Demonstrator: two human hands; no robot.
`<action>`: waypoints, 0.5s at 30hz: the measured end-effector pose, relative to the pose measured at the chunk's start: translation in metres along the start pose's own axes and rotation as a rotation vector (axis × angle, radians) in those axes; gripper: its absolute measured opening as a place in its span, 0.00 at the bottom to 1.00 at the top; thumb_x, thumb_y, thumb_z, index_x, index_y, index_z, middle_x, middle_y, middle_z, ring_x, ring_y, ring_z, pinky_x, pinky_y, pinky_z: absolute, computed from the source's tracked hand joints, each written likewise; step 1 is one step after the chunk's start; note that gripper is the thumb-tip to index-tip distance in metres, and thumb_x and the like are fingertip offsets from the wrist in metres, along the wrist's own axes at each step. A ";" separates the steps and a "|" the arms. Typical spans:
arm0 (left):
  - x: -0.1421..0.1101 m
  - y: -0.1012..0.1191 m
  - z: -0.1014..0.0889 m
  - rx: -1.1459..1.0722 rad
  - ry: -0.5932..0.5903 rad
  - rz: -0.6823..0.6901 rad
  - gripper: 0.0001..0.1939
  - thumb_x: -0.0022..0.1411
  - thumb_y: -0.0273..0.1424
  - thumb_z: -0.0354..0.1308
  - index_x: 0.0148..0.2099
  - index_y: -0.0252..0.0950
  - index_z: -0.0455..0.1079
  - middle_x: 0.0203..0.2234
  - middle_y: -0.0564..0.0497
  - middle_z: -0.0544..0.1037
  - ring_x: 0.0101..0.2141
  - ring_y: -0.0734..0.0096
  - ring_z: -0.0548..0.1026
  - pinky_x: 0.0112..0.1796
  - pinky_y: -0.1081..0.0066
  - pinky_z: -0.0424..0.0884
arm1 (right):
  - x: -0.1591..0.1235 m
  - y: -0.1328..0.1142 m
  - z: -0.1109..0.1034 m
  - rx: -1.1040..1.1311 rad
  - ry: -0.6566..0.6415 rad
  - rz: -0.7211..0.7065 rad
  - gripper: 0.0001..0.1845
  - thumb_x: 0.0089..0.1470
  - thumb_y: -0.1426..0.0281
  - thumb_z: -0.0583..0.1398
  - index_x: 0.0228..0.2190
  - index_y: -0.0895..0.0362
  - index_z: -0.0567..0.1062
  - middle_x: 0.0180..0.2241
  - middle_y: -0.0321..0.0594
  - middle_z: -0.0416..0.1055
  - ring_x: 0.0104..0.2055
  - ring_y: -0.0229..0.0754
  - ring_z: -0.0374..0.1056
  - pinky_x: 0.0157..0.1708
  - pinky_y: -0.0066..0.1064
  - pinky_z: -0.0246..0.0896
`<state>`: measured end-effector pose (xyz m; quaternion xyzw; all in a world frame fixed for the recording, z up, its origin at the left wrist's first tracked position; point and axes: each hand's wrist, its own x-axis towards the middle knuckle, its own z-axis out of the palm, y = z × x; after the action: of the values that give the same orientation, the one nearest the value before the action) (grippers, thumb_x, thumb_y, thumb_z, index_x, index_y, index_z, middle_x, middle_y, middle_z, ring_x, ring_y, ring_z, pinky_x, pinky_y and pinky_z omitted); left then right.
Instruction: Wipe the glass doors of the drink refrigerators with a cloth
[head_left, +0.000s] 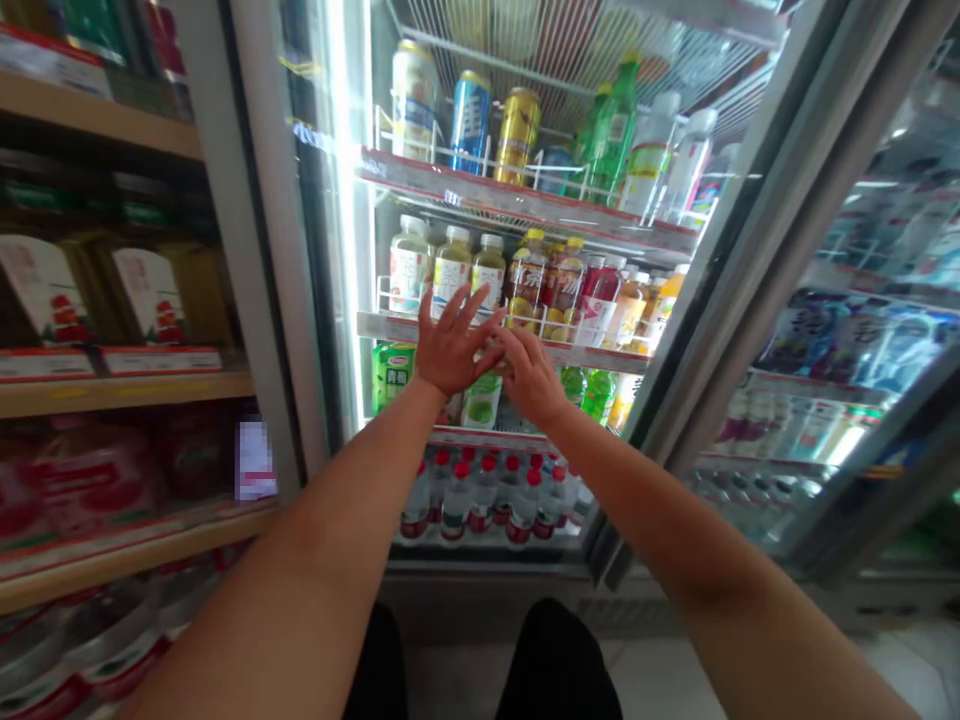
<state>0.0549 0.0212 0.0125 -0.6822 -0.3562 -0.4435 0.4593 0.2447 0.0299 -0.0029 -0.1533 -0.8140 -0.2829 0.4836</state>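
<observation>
Both my arms reach forward in front of a lit drinks fridge. My left hand (452,347) is open, its fingers spread in front of the white-labelled bottles (453,262) on the middle shelf. Close beside it, my right hand (531,376) has its fingers bent together at the left thumb and fingers. What lies between the right fingertips, if anything, is hidden. Dark bottles with yellow caps (528,268) stand behind the hands. Below the hands a green-labelled bottle (481,402) is partly covered.
Cans (470,120) and green bottles (613,130) line the upper shelf; red-capped bottles (459,503) fill the bottom. Wooden shelving (112,396) with large bottles stands left. A metal door frame (739,260) runs along the right, beside another stocked fridge. My knees (556,660) are below.
</observation>
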 end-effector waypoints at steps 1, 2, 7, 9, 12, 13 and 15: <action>0.000 0.000 0.000 0.009 0.002 -0.003 0.28 0.70 0.50 0.52 0.68 0.51 0.61 0.69 0.47 0.59 0.69 0.53 0.54 0.67 0.39 0.33 | 0.005 0.005 -0.006 -0.035 -0.030 -0.039 0.32 0.66 0.73 0.53 0.69 0.54 0.56 0.57 0.48 0.68 0.65 0.47 0.60 0.67 0.42 0.58; 0.000 0.001 0.000 0.019 0.004 -0.005 0.27 0.70 0.49 0.53 0.67 0.52 0.62 0.69 0.48 0.59 0.69 0.53 0.55 0.67 0.40 0.35 | 0.009 0.011 -0.013 -0.083 -0.057 -0.069 0.32 0.66 0.71 0.54 0.69 0.53 0.56 0.59 0.47 0.68 0.67 0.48 0.57 0.68 0.43 0.55; -0.003 -0.003 0.004 0.031 0.017 0.044 0.25 0.70 0.44 0.54 0.67 0.51 0.63 0.68 0.50 0.62 0.69 0.58 0.56 0.66 0.50 0.49 | 0.016 0.045 -0.043 -0.344 -0.081 0.047 0.39 0.63 0.58 0.59 0.70 0.55 0.53 0.70 0.47 0.53 0.74 0.54 0.42 0.72 0.56 0.36; -0.003 -0.005 0.004 0.023 0.026 0.037 0.26 0.71 0.44 0.54 0.68 0.51 0.61 0.68 0.51 0.61 0.69 0.59 0.56 0.66 0.50 0.50 | 0.013 0.054 -0.045 -0.392 -0.095 0.077 0.37 0.63 0.56 0.58 0.69 0.52 0.56 0.71 0.45 0.51 0.75 0.54 0.39 0.72 0.56 0.35; -0.001 -0.002 0.002 0.001 0.045 0.057 0.31 0.69 0.41 0.56 0.71 0.50 0.55 0.70 0.49 0.56 0.70 0.58 0.52 0.67 0.51 0.49 | 0.005 0.061 -0.038 -0.426 -0.093 0.043 0.31 0.65 0.57 0.56 0.67 0.47 0.61 0.71 0.40 0.52 0.75 0.52 0.37 0.72 0.54 0.37; -0.001 0.002 0.001 -0.016 0.031 0.120 0.33 0.68 0.38 0.57 0.72 0.49 0.53 0.71 0.49 0.55 0.71 0.58 0.51 0.68 0.51 0.48 | 0.002 0.062 -0.035 -0.431 -0.078 0.034 0.30 0.66 0.58 0.56 0.66 0.46 0.62 0.71 0.39 0.53 0.75 0.52 0.37 0.72 0.54 0.37; 0.001 0.014 0.001 -0.068 -0.043 0.313 0.35 0.66 0.31 0.58 0.72 0.47 0.53 0.71 0.50 0.54 0.71 0.59 0.47 0.69 0.53 0.48 | -0.001 0.062 -0.030 -0.429 -0.053 0.035 0.28 0.68 0.61 0.53 0.67 0.45 0.61 0.71 0.38 0.53 0.75 0.50 0.37 0.72 0.53 0.36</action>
<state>0.0684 0.0176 0.0087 -0.7539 -0.2402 -0.3636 0.4917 0.2983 0.0603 0.0270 -0.2741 -0.7449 -0.4371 0.4230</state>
